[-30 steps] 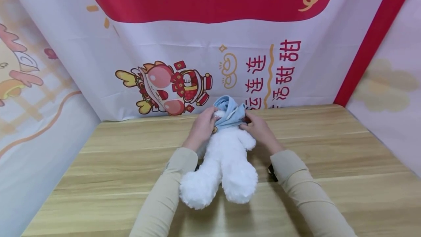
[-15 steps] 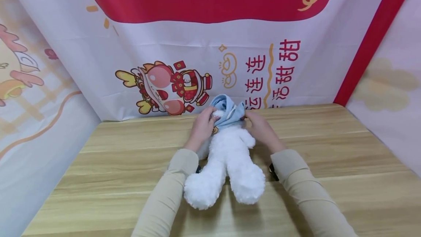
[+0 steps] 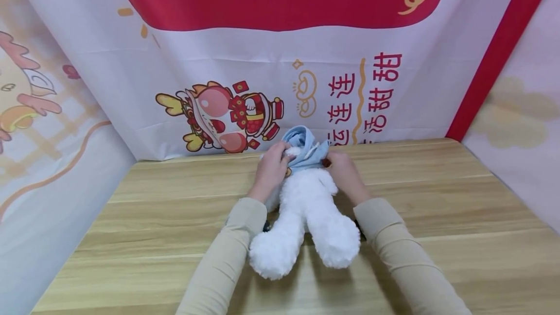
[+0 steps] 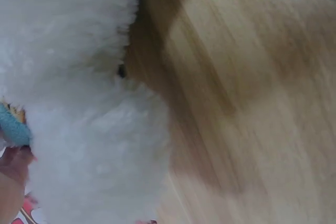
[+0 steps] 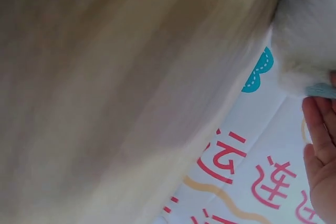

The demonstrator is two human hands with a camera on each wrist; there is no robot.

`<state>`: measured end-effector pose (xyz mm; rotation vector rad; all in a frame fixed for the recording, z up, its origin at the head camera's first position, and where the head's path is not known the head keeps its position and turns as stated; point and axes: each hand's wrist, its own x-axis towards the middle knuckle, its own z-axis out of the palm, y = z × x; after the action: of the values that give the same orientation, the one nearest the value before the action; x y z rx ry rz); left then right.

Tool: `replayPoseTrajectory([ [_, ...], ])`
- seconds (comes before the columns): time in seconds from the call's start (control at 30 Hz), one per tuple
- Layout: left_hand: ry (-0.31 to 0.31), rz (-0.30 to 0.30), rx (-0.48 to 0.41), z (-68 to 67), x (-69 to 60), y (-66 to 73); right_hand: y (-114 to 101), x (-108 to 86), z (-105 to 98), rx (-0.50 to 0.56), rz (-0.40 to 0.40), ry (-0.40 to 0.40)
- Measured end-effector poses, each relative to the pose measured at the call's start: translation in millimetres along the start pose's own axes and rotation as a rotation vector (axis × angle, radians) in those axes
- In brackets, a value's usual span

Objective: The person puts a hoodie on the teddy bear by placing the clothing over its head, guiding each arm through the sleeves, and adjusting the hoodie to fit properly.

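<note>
A fluffy white plush toy [image 3: 302, 201] hangs or stands over the table, its two thick legs toward me. Light blue cloth [image 3: 308, 156], which looks like a small garment, is bunched round its upper end and hides most of the head. On the left side, my left hand [image 3: 269, 171] grips the cloth's edge. My right hand [image 3: 346, 174] pinches the opposite edge. White fur [image 4: 94, 145] fills much of the left wrist view, with a bit of blue cloth [image 4: 14, 127] at the fingertips. In the right wrist view, fingers meet the cloth [image 5: 320, 90] below the fur.
The wooden table [image 3: 175, 227] spreads out on both sides of the toy. Behind its far edge hangs a white and red printed banner [image 3: 245, 45], close to the cloth. A printed wall covering [image 3: 57, 125] stands at the left.
The plush toy's legs have swung to the right and spread a little. Both hands keep hold of the blue cloth and have shifted only slightly.
</note>
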<state>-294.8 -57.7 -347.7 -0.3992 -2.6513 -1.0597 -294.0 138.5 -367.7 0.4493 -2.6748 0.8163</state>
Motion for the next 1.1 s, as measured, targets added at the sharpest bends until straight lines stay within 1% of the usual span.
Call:
replayPoseTrajectory([
  [0.1, -0.013, 0.017, -0.003, 0.5, 1.6, 1.0, 6, -0.1, -1, 0.066, 0.042, -0.054],
  [0.2, -0.031, 0.022, -0.033, -0.6, 3.4, 1.1, 11, -1.8, -4, 0.122, 0.064, -0.099],
  [0.23, -0.037, 0.020, -0.051, -1.3, 3.7, 0.4, 13, -2.2, -5, 0.134, 0.059, -0.105],
  [0.33, -0.053, 0.001, -0.112, -5.0, 2.9, -4.5, 16, -3.7, -8, 0.162, 0.055, -0.122],
  [0.47, -0.061, -0.045, -0.198, -13.3, -0.9, -13.7, 17, -4.8, -12, 0.192, 0.067, -0.160],
  [0.53, -0.055, -0.064, -0.221, -17.7, -2.9, -17.7, 17, -4.8, -15, 0.191, 0.070, -0.184],
  [0.63, -0.035, -0.078, -0.232, -22.6, -5.5, -22.9, 15, -5.2, -20, 0.184, 0.083, -0.232],
  [0.67, -0.029, -0.075, -0.231, -23.7, -6.2, -24.6, 15, -5.6, -22, 0.180, 0.088, -0.254],
  [0.73, -0.036, -0.062, -0.208, -25.3, -7.8, -27.6, 13, -6.7, -26, 0.188, 0.099, -0.310],
  [0.83, -0.089, -0.020, -0.154, -25.3, -10.0, -31.3, 13, -9.1, -31, 0.190, 0.136, -0.411],
  [0.93, -0.152, 0.039, -0.107, -23.2, -12.0, -32.6, 16, -11.8, -34, 0.249, 0.184, -0.517],
  [0.97, -0.169, 0.053, -0.105, -22.0, -12.4, -32.8, 17, -12.8, -35, 0.272, 0.199, -0.545],
  [1.03, -0.184, 0.066, -0.104, -19.4, -13.2, -32.4, 18, -14.9, -37, 0.325, 0.203, -0.576],
  [1.1, -0.190, 0.067, -0.115, -17.5, -14.5, -30.4, 20, -16.9, -38, 0.326, 0.145, -0.558],
])
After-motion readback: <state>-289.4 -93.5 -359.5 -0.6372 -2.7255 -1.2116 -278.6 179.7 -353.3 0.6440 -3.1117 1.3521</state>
